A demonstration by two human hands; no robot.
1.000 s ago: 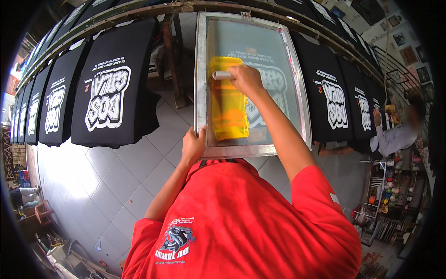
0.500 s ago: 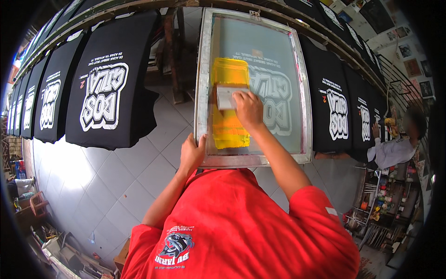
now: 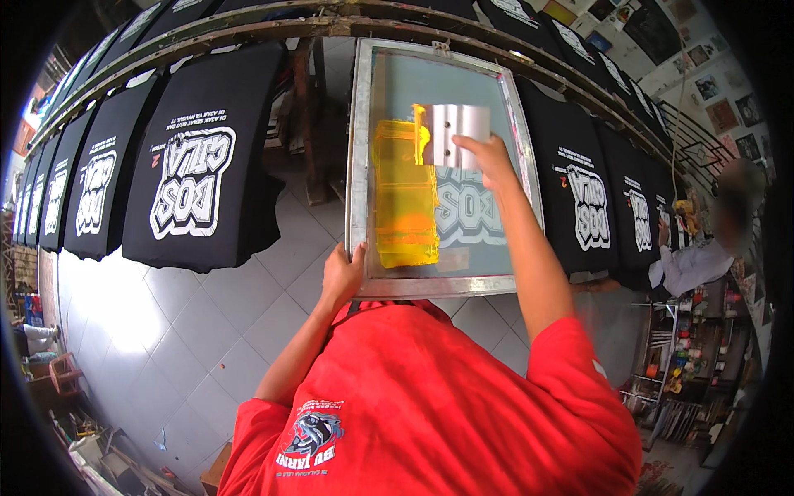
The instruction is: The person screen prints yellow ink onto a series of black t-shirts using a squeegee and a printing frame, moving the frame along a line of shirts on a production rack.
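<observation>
In front of me lies a screen printing frame (image 3: pixel 447 287) with a pale mesh. Beneath the mesh, white lettering of a black shirt shows through. My left hand (image 3: pixel 343 273) grips the frame's left rail near its lower corner, thumb on top. My right hand (image 3: pixel 486 159) holds a squeegee (image 3: pixel 459 132) by its pale metal grip over the upper part of the mesh. The squeegee is tilted, and its blade edge is coated with yellow ink. A block of yellow ink (image 3: pixel 404 194) covers the left half of the mesh, with an orange patch low down.
Printed black shirts (image 3: pixel 186 174) hang over boards in a row on the left, more shirts (image 3: pixel 589 190) on the right. A wooden rail (image 3: pixel 248 35) runs behind the frame. At the right a person (image 3: pixel 695 264) stands among the shirts, near a shelf rack (image 3: pixel 662 355) of containers.
My right hand has lifted the squeegee off the middle of the ink, moved it up and right, and turned it so its ink-coated edge faces left. My left hand stays on the frame.
</observation>
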